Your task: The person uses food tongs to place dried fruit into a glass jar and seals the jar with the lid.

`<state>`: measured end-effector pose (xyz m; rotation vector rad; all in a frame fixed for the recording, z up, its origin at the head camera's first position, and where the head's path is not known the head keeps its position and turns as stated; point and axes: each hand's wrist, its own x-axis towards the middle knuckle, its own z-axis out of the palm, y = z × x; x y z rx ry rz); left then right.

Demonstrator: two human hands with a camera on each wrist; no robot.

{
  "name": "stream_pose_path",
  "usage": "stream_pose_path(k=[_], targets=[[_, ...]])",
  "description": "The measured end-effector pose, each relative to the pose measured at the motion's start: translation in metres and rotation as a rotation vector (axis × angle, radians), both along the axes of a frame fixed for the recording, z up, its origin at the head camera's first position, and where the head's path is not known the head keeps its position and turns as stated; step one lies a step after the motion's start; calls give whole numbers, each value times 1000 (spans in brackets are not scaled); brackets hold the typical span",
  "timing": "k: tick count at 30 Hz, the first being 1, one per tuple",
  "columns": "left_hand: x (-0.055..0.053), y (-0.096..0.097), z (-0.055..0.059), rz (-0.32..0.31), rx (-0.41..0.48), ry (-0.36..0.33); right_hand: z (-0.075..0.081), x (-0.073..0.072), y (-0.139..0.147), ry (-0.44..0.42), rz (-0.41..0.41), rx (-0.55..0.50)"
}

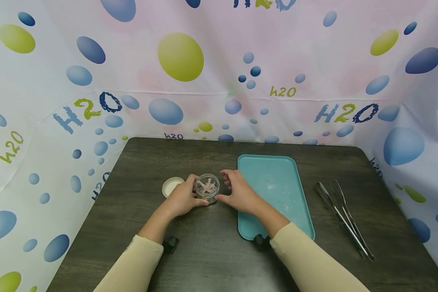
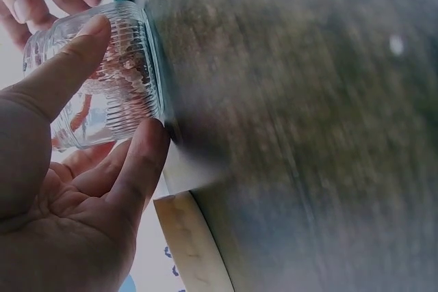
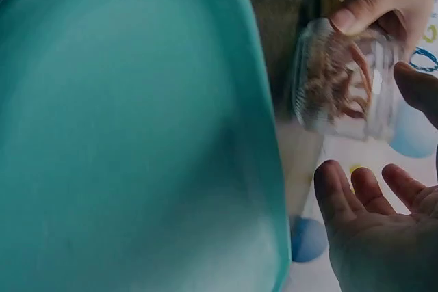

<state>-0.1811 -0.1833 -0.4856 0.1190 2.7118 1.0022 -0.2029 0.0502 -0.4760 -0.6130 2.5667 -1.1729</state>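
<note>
A clear ribbed glass jar (image 1: pixel 207 187) without its lid stands on the dark table, holding pale pinkish-brown dried strips. My left hand (image 1: pixel 182 198) grips it from the left, thumb along the near side and fingers round the far side. In the left wrist view the thumb of the left hand (image 2: pixel 89 169) lies across the ribbed glass. To the right of the jar, my right hand (image 1: pixel 241 192) has its fingers spread and loosely bent, with a gap to the glass in the right wrist view. A round cream-coloured lid (image 1: pixel 170 185) lies just left of the jar, partly behind the left hand.
A turquoise tray (image 1: pixel 277 182) lies right of the jar, beneath the right forearm. Farther right are metal tongs (image 1: pixel 344 221). A patterned sheet (image 1: pixel 211 81) hangs behind the dark wooden table (image 1: pixel 200 259).
</note>
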Motion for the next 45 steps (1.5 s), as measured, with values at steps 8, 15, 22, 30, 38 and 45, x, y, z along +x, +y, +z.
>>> stream_pose_path(k=[8, 15, 22, 30, 38, 45], targets=[[-1, 0, -3, 0, -1, 13, -11, 0, -15, -27, 48, 45], [-1, 0, -2, -7, 5, 21, -12, -5, -19, -56, 37, 16], [-2, -1, 1, -11, 7, 11, -11, -11, -20, -43, 72, 53], [-2, -1, 1, -24, -3, -2, -6, -14, -20, -14, 106, 124], [-1, -1, 2, -19, -14, 8, -6, -14, -20, -13, 107, 115], [2, 1, 1, -13, -5, 7, -7, -14, -19, -7, 102, 118]])
